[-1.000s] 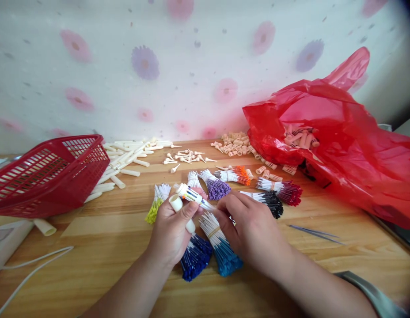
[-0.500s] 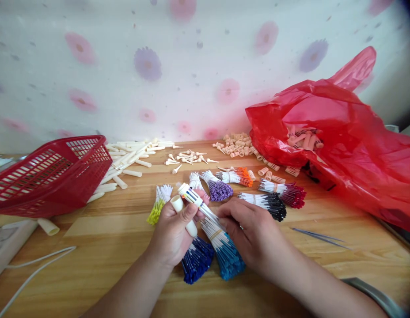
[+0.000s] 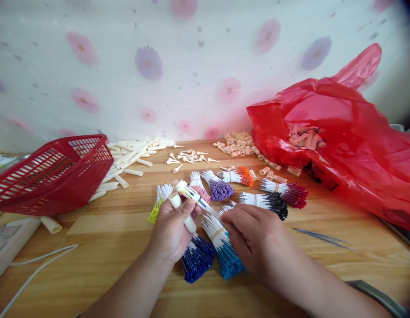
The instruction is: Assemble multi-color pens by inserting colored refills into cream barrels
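Note:
My left hand [image 3: 168, 234] is closed around a cream pen barrel [image 3: 191, 225] and the white slotted top of a multicolour pen [image 3: 187, 191]. Thin pen refills [image 3: 209, 209] run from that slotted top toward my right hand [image 3: 260, 234]. The right fingers are pinched together at the far ends of the refills, and their tips are partly hidden. Just below the hands lie a banded bundle of light-blue refills [image 3: 226, 251] and a dark-blue bundle [image 3: 197, 260].
Further bundles lie around: yellow [image 3: 155, 210], purple [image 3: 221, 187], orange [image 3: 241, 176], black [image 3: 274, 205], dark red [image 3: 293, 194]. A red basket [image 3: 52, 176] and cream barrels [image 3: 135, 172] are left. Right are tweezers [image 3: 322, 238] and a red bag [image 3: 324, 110]. Small cream tips [image 3: 191, 157] lie behind.
My right hand has rolled slightly, so its thumb shows less. The slotted top has tipped a little up and left in my left hand. The view has shifted slightly.

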`<state>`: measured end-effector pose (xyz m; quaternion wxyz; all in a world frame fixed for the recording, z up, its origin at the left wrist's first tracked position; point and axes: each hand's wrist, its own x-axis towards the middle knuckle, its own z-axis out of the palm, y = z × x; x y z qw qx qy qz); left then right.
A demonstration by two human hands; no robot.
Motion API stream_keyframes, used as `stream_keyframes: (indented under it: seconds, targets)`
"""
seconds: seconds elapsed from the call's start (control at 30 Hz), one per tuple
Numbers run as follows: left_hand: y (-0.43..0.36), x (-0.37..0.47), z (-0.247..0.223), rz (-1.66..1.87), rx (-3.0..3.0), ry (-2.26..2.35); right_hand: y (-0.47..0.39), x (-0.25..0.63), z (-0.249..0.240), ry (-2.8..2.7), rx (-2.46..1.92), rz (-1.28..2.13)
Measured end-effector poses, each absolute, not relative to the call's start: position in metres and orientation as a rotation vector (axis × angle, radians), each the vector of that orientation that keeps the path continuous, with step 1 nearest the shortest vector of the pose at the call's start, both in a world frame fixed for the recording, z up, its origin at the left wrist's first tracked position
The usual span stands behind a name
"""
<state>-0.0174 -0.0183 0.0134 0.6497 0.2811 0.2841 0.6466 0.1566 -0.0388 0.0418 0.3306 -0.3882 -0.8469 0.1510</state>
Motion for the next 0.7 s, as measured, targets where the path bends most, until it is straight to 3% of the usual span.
stream_keyframes:
  seconds: [0.27,0.7]
  targets:
    - [-0.0191,-0.0165,0.0136,1.449,0.588,0.642,-0.0409,0.1548,0.0389,-2.143,-0.946,0.250]
    - [-0.0225,-0.0116,0.0112,1.352,0.646,0.739,-0.0415,0.1557,0.0434,-2.366,-0.961,0.312]
